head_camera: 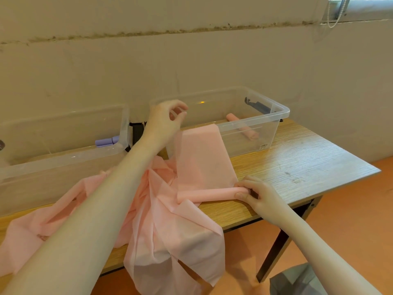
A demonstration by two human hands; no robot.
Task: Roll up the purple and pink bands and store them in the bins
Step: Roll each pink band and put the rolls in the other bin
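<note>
My left arm: bare, stretched forward and up across the middle of the view. My left hand [164,121]: raised, wrist bent, fingers loosely curled, thumb and forefinger close together, whether pinching anything unclear. My right arm: bare, entering from lower right, angled inward. My right hand [256,193]: low, palm down, fingers and thumb curled round the end of the pink roll [210,193]

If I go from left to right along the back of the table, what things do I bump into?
Left clear bin → purple roll inside it → left hand → right clear bin holding a pink roll.
</note>
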